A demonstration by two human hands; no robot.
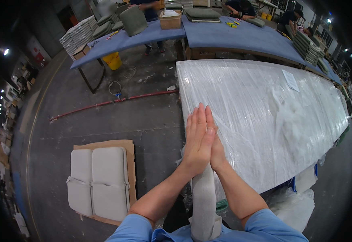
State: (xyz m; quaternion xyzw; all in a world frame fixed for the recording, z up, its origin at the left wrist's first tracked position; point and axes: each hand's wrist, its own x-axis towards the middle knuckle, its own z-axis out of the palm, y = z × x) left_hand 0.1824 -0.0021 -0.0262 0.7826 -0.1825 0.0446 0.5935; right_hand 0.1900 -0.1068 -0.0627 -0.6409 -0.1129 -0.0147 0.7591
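My left hand (pixel 197 143) and my right hand (pixel 217 150) meet palm to palm in front of me, fingers stretched out flat and pointing away. No object shows between the palms. Below the wrists a light grey cushion (pixel 203 195) stands edge-on against my body. Its far end passes under my hands, and whether the wrists touch it I cannot tell. To the left, two rows of light grey cushions (pixel 109 173) lie on a brown cardboard sheet (pixel 131 161) on the floor.
A wide surface wrapped in clear plastic (pixel 240 121) lies at my right, bearing a paper sheet (pixel 290 80). Blue-topped tables (pixel 240 36) with grey-green cushions stand beyond, where several people work. A red pipe (pixel 115 102) crosses the floor; a yellow bucket (pixel 112 61) stands below a table.
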